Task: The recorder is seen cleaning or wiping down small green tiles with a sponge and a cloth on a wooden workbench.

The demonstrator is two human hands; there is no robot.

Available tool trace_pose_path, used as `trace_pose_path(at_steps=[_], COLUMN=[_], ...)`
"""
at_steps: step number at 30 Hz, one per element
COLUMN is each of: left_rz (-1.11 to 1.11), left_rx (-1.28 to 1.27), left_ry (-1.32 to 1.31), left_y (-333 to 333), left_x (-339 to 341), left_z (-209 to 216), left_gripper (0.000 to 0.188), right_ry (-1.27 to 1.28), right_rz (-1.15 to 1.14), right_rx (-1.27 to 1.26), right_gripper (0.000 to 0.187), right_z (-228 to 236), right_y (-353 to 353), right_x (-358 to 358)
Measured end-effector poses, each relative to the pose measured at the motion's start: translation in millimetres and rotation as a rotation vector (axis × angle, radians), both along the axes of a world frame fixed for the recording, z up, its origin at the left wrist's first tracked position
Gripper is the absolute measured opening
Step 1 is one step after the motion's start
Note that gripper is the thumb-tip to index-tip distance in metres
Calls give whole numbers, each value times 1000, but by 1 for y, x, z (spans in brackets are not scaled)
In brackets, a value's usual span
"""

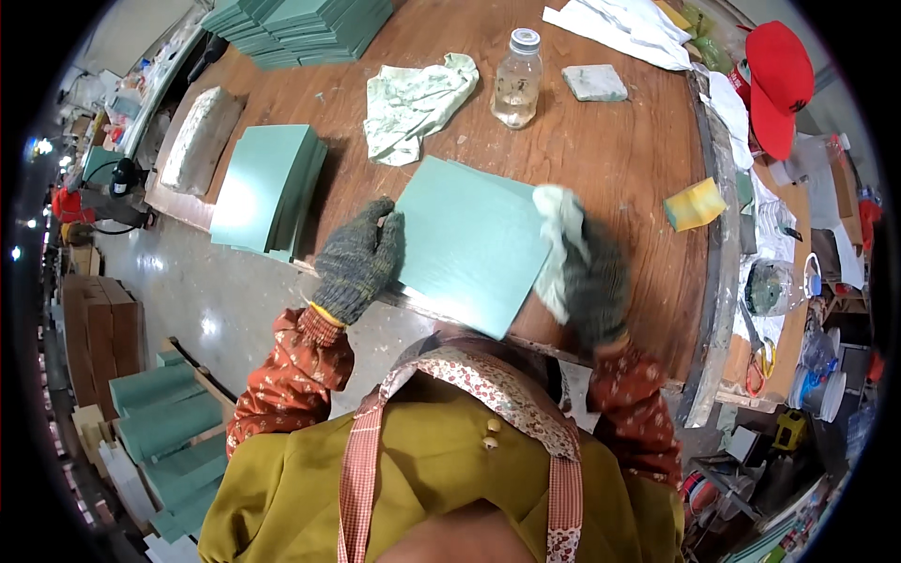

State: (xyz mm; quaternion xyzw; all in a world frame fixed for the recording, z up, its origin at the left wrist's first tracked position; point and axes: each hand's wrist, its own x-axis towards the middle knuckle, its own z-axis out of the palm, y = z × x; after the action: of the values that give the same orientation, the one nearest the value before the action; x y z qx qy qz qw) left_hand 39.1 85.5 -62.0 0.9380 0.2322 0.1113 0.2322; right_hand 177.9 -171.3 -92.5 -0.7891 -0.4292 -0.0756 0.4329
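Wipe-down, apparently, of pale green sheets at mid-dial: clasping a white cloth in the right hand at three o'clock, touching the edge with the left hand at nine; whether gripping there, cannot tell. Next, probably calls for even sweeping without slipping.

On the bench, boards lie between the left hand and right hand, another stack to their left. Behind them, left to right, sit a cloth, a jar and a block; a sponge lies farther right.
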Motion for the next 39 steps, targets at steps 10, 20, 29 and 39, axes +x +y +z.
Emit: trace_pose_path(at_steps=[10, 20, 29, 39], left_rz=[60, 50, -199, -98], left_rx=[-262, -361, -465, -191], left_ry=[31, 154, 9, 14], left_y=[10, 10, 6, -15], left_x=[-35, 24, 55, 36], left_z=[-1, 8, -12, -29], left_gripper=[44, 92, 87, 81], right_ry=[-248, -215, -243, 179], right_rz=[-487, -92, 93, -86], right_rx=[-281, -732, -544, -185], right_gripper=[61, 53, 47, 28], right_z=[33, -15, -19, 46], right_y=[-6, -55, -114, -16], right_x=[81, -64, -93, -22])
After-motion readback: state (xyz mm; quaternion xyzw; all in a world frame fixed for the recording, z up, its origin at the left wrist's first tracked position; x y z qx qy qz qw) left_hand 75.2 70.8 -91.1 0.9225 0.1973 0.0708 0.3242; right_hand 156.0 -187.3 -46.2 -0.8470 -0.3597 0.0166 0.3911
